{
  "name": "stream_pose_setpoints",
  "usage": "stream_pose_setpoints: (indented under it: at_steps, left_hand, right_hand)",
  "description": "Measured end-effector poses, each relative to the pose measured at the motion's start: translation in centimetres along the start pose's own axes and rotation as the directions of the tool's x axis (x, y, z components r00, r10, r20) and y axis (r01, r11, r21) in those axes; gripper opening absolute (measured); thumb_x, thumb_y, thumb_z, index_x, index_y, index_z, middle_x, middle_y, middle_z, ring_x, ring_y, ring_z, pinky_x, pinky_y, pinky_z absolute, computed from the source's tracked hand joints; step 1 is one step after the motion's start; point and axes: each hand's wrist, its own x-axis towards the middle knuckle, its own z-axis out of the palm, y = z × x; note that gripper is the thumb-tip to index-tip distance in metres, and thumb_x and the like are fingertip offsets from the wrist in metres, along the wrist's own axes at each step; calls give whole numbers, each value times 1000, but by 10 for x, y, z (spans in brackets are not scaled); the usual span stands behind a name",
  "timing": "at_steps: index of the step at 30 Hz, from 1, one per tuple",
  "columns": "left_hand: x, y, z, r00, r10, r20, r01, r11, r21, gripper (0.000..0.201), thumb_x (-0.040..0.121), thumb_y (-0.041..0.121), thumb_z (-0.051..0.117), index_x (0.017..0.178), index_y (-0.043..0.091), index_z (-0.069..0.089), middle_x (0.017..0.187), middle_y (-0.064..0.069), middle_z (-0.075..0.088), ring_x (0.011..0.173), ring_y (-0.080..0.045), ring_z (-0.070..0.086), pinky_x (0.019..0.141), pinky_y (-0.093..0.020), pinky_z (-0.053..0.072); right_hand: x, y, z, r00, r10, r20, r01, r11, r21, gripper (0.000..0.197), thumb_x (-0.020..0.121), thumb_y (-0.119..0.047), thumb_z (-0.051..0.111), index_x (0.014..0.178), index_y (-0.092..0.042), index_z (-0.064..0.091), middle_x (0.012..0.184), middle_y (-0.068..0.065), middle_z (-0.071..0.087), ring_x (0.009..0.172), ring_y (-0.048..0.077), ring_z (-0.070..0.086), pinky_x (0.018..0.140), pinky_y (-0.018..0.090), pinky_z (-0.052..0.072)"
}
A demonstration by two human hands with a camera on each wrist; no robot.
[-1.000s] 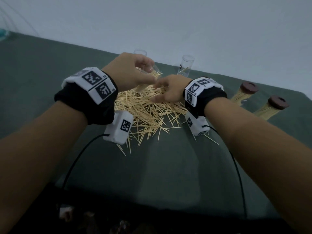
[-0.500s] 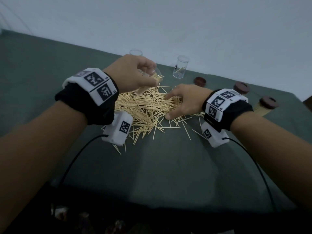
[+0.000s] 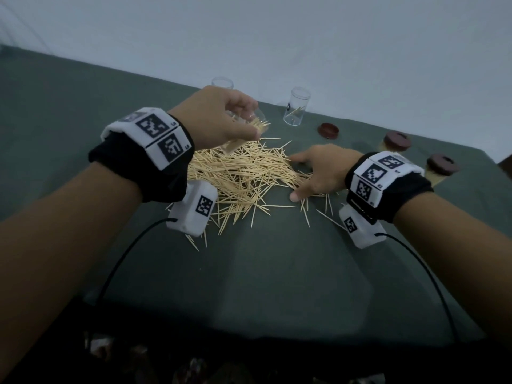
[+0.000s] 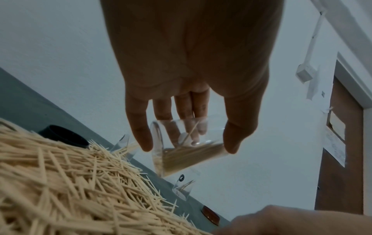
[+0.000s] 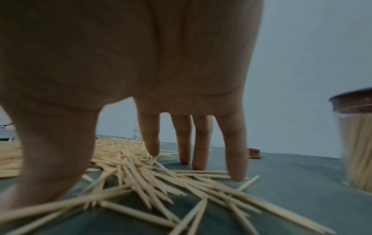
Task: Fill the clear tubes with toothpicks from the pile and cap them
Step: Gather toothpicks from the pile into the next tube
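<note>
Half-filled clear tube [image 3: 243, 128] tilted just over the far edge of the toothpick pile [image 3: 243, 178], clamped in left hand [image 3: 219, 120]. Right hand [image 3: 318, 170] splayed flat on the pile's right edge. Probably best raking a small aligned bunch, then feeding points-first.

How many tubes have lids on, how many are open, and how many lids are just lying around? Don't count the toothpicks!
Capped tubes: 2
Open tubes: 3, one of them held in the left hand
Loose caps: 2
Total: 7
</note>
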Motion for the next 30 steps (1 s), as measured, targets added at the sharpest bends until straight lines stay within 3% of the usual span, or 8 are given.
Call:
stream_pose_setpoints:
  at_steps: [3, 6, 10, 15, 24, 30]
  left_hand:
    - [0, 1, 1, 1000, 1, 4, -1, 1000, 8, 48, 79, 34, 78, 124, 24, 63, 112, 9, 64, 98, -9, 65, 81, -27, 55]
    - [-1, 1, 1, 1000, 1, 14, -1, 1000, 11, 52, 79, 34, 77, 127, 25, 61, 110, 12, 63, 98, -8, 64, 84, -29, 56]
    - [-1, 1, 2, 1000, -1, 20, 0, 1000, 19, 55, 78, 34, 77, 129, 25, 60, 112, 12, 63, 99, -7, 64, 86, -29, 55]
    - [0, 0, 1, 1000, -8, 23, 7, 1000, 26, 53, 78, 35, 78, 128, 26, 61, 111, 15, 63, 100, -7, 64, 91, -33, 54]
    - [-1, -1, 3, 1000, -8, 19, 7, 998, 56, 54, 77, 40, 78, 127, 28, 61, 110, 17, 63, 102, -7, 63, 97, -36, 51]
    - [1, -4, 2, 1000, -9, 15, 8, 998, 70, 54, 76, 39, 79, 127, 28, 61, 113, 12, 65, 101, -9, 64, 96, -37, 52]
  right_hand:
    - [4, 0, 5, 992, -44, -115, 52, 997, 65, 52, 78, -43, 76, 125, -27, 60, 98, -8, 61, 102, 18, 60, 80, 24, 40]
    - [8, -7, 8, 981, -46, -188, 72, 988, 134, 61, 80, -37, 76, 137, -31, 53, 111, -4, 66, 109, 17, 59, 83, 20, 38]
    - [15, -17, 10, 977, -77, -199, 103, 987, 125, 66, 81, -42, 74, 140, -31, 48, 119, 0, 64, 112, 20, 58, 85, 23, 39]
    - [19, -23, 8, 962, -99, -254, 133, 984, 122, 50, 86, -34, 71, 133, -32, 57, 119, 1, 66, 110, 17, 60, 86, 20, 38]
    - [21, -25, 6, 955, -102, -278, 129, 988, 80, 42, 90, -23, 63, 132, -25, 59, 121, 4, 67, 114, 21, 60, 97, 26, 44]
    - [18, -11, 8, 950, -84, -301, 140, 975, 170, 38, 90, -30, 65, 128, -29, 62, 125, 1, 66, 117, 19, 58, 98, 23, 41]
